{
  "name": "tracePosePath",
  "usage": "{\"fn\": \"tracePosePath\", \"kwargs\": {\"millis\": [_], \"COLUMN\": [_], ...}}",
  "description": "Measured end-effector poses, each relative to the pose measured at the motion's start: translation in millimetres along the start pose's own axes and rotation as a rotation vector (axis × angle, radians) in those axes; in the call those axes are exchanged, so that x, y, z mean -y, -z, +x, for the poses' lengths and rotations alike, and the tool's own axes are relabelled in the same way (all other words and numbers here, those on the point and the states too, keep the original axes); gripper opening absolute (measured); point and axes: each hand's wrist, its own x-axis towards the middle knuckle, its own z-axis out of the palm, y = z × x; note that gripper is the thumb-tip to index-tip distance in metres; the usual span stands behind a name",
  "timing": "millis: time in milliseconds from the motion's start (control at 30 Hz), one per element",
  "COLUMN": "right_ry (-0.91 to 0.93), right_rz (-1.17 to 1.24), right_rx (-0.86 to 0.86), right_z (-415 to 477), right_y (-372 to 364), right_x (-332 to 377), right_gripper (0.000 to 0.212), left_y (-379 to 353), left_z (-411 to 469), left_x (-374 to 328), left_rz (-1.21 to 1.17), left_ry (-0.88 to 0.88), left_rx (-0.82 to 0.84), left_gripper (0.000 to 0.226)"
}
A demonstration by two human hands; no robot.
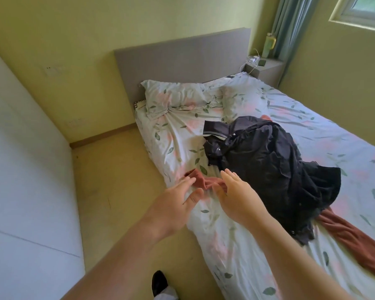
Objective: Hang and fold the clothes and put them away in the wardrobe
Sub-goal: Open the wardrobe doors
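A heap of dark navy clothes (266, 165) lies in the middle of the bed (236, 245). A rust-red garment runs under the heap: one end (200, 180) shows near the bed's left edge, the other end stretches out at the lower right. My left hand (173, 204) hovers over the bed's left edge with fingers straight, its fingertips close to the red end. My right hand (236, 195) reaches in beside it, fingers straight, the thumb next to the red cloth. Neither hand holds anything.
Two pillows (178, 98) lie against the grey headboard (182, 59). A white wardrobe side (24, 169) stands at the left, with a strip of floor (117, 191) between it and the bed. A bedside shelf (264, 66) with a bottle and a cable stands near the curtain.
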Motion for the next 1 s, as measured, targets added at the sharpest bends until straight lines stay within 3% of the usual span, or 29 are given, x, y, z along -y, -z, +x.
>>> {"fn": "tracePosePath", "kwargs": {"millis": [167,300,467,733,867,1000], "right_ry": [0.028,0.196,0.432,1.047,1.383,1.709], "right_rz": [0.009,0.006,0.006,0.003,-0.095,-0.141], "right_rx": [0.011,0.044,0.14,0.355,0.476,0.474], "right_z": [79.6,147.9,214.8,314.0,336.0,342.1], "right_y": [-9.7,-29.4,-54.5,-118.8,-125.3,-117.4], "right_x": [81.1,168.9,273.5,462.8,530.0,585.1], "right_gripper": [0.045,0.061,0.061,0.06,0.061,0.061], "left_y": [75.8,150.5,222.4,319.1,353.6,374.5], "left_z": [44.9,62.9,68.5,53.8,26.4,-3.8], "left_x": [62.8,123.9,182.9,261.0,262.4,243.2], "left_rz": [0.005,0.024,0.036,0.202,0.237,0.302], "left_ry": [0.015,0.102,0.296,0.805,1.113,1.332], "left_rx": [-0.023,-0.15,-0.347,-0.728,-1.003,-1.216], "left_gripper": [0.076,0.081,0.07,0.06,0.055,0.054]}}
